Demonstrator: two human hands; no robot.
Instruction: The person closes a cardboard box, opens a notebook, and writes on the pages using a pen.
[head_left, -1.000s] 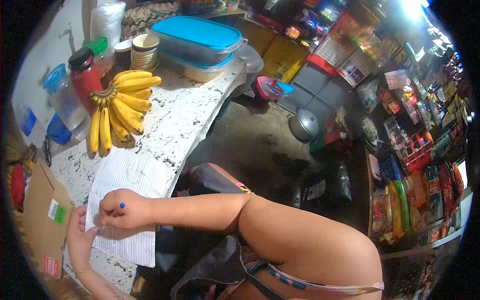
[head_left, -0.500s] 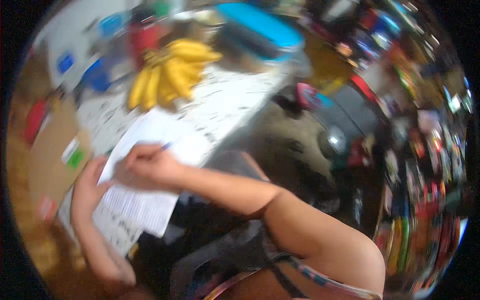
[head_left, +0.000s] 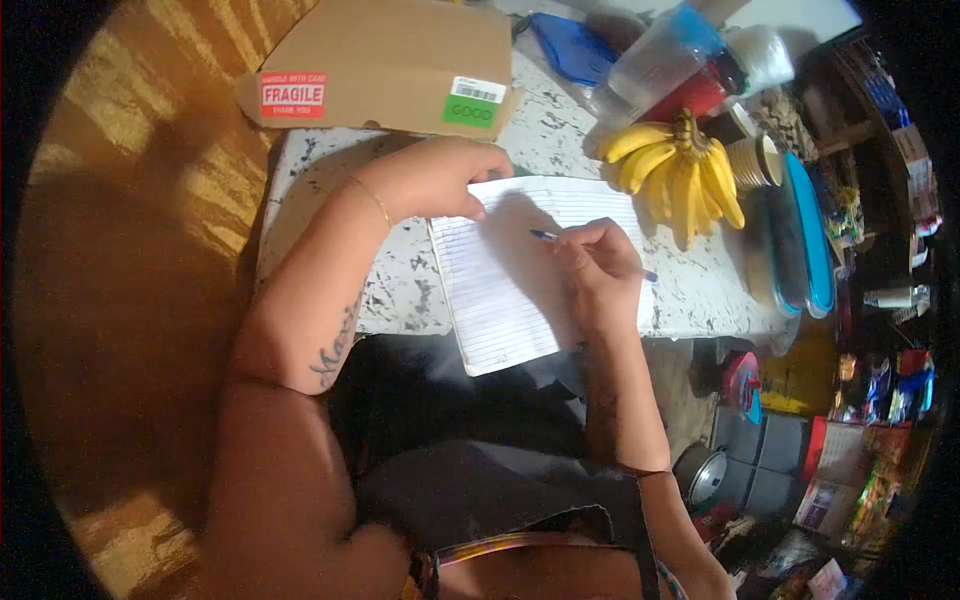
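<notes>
A lined notebook (head_left: 490, 300) lies open and tilted on the speckled white table, with writing on its pages. My right hand (head_left: 607, 275) is closed round a blue-and-white pen (head_left: 543, 235), whose tip points left over the page. Whether the tip touches the paper I cannot tell. At the notebook's upper left corner rests my left hand (head_left: 440, 180), thumb and forefinger apart, the thumb on the page edge. Its other fingers are partly hidden.
Beyond my left hand sits a cardboard box (head_left: 390, 60) with a FRAGILE label. Bananas (head_left: 685, 180) lie past the notebook, beside stacked cups (head_left: 752, 162) and a blue-lidded container (head_left: 805, 235). A clear jug (head_left: 660, 60) stands behind. Packed shelves (head_left: 890, 400) line the right.
My view has turned and grown sharper, bringing the cardboard box fully into sight. The right hand still holds the pen over the notebook; the left stays at its edge.
</notes>
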